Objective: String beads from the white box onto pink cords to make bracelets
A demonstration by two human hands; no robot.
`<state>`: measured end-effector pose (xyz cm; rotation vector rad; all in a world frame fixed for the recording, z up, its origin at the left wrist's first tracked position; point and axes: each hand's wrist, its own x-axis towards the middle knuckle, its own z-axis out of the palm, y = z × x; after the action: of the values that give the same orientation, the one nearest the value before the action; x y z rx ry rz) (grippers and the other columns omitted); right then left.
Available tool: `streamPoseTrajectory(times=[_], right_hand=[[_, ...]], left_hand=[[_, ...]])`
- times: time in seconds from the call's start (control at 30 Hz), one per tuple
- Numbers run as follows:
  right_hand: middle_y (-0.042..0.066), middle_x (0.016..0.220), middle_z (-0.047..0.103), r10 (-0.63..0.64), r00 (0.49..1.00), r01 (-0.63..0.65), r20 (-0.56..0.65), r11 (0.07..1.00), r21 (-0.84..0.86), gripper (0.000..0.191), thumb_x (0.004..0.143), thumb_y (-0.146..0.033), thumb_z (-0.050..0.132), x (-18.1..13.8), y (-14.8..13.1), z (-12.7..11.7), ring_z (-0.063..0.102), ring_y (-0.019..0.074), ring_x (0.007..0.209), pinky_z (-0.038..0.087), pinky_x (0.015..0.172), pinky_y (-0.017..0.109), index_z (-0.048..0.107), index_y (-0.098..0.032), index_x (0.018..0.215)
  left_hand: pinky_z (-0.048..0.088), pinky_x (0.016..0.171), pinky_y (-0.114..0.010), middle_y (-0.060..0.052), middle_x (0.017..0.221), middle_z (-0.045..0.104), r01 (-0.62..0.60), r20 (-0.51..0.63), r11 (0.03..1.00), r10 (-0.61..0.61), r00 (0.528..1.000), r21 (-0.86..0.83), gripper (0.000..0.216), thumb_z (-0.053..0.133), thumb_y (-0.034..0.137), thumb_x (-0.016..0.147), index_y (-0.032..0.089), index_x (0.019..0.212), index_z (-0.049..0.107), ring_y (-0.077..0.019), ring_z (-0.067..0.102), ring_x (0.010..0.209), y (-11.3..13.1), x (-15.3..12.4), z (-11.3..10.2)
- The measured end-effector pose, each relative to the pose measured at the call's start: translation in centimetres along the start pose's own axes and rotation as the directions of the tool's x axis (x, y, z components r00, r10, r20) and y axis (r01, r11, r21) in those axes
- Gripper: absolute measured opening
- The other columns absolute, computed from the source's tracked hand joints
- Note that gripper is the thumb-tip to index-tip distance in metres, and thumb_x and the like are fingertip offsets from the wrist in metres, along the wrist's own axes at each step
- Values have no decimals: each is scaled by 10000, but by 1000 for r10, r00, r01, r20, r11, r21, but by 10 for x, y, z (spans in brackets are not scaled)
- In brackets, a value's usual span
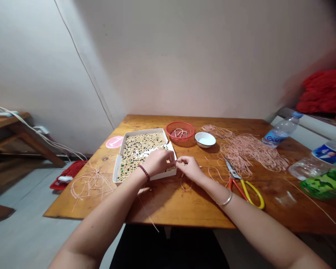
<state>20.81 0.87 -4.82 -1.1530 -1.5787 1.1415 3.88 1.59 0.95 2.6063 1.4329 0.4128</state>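
Note:
My left hand (159, 161) is over the right side of a shallow white box (172, 172) full of small beads (142, 144), mostly tan with black and a few coloured ones. Its fingers are closed in a pinch, and what they hold is too small to make out. Just right of the box, my right hand (189, 168) is closed on a thin pink cord with tan beads on it. A loop of this cord (186, 188) hangs below the fingers onto the table. The fingertips of both hands nearly meet.
Behind the hands stand a red basket (170, 136) with beaded strings and a white bowl (205, 139). To the right lie a cord heap (240, 151), yellow-and-orange-handled scissors (245, 188) and bottles (282, 130). Loose cord (92, 181) and a pink disc (114, 142) are left.

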Motion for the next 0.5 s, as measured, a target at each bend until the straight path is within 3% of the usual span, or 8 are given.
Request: streamPoseTrajectory(times=[0.3,0.5], right_hand=[[-27,546,491,-26,998,25,-52,1000,-17,155,676,-317,583,5,5,5,414,105,511,314,517,230,564,-164,659],[-38,535,474,-39,996,40,-80,999,7,152,716,-329,535,6,8,5,403,106,500,303,508,233,518,-183,677]], left_hand=[[389,599,-196,11,753,682,-48,-26,984,44,999,-169,81,669,235,753,194,820,651,-116,604,671,-12,0,4],[421,682,-210,-10,812,703,-114,-85,980,101,991,-165,101,593,152,818,196,845,679,-125,625,736,-12,1,8]])
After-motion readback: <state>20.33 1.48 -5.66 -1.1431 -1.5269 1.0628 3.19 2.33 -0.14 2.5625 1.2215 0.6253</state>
